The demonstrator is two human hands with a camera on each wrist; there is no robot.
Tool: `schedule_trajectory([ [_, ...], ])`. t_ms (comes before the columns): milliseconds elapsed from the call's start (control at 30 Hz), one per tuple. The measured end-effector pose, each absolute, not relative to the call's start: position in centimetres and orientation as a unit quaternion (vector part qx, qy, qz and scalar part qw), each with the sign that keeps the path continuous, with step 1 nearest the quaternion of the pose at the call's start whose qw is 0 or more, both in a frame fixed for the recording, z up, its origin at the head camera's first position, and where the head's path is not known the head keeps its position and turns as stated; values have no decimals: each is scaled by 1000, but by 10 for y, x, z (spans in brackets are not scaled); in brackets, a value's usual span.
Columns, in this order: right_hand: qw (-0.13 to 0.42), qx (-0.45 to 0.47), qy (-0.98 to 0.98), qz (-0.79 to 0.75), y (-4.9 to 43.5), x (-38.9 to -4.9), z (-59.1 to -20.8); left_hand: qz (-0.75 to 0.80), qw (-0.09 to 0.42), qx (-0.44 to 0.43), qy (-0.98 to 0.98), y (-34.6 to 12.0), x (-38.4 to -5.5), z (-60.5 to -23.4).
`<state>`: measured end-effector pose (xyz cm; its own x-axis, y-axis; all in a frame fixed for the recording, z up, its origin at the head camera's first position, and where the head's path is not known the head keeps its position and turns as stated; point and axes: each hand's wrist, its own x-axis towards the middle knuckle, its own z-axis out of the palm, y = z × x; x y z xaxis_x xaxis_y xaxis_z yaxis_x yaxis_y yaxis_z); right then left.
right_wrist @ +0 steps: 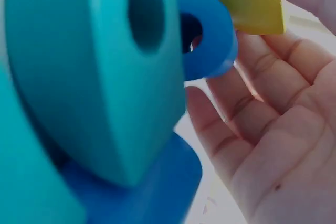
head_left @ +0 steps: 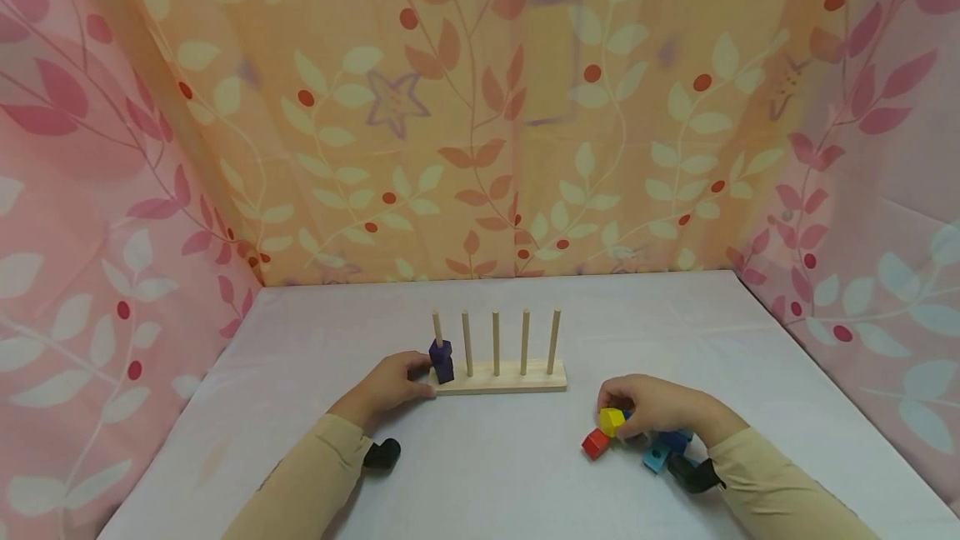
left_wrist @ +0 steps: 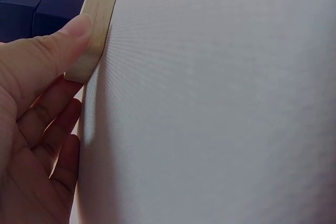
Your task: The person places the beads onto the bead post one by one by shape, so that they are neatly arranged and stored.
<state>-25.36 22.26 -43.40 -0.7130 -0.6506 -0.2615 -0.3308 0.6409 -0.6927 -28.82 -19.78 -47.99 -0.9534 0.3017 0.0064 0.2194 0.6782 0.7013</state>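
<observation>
While the left hand (head_left: 393, 380) grips the nine o'clock end of the pegged stand (head_left: 502, 387), thumb pressed on its edge, the right hand (head_left: 660, 402) pinches a yellow block (head_left: 611, 422) between thumb and fingers. The stand sits towards ten o'clock from that block; a red block (head_left: 596, 444) lies at seven, a teal block (head_left: 656, 457) at four. I'd call this step picking up; the next move seems to want a firm pinch and a lift clear of the neighbours. The stand is pale, grained wood, its nine o'clock peg threaded through dark purple blocks (head_left: 443, 369). The yellow one is flat-faced, the teal smooth and holed.
</observation>
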Motion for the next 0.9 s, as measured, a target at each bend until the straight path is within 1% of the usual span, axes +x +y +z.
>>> schedule_trajectory([
  [233, 234, -288, 852, -370, 222, -257, -425, 373, 63, 148, 914, -197, -286, -477],
  [433, 242, -280, 822, -433, 218, -258, -417, 373, 61, 143, 915, -197, -286, -476],
  [667, 246, -310, 789, -470, 209, -258, -408, 371, 55, 146, 915, -197, -286, -476],
  [900, 219, -332, 776, -489, 197, -261, -395, 361, 57, 152, 918, -198, -287, -476],
])
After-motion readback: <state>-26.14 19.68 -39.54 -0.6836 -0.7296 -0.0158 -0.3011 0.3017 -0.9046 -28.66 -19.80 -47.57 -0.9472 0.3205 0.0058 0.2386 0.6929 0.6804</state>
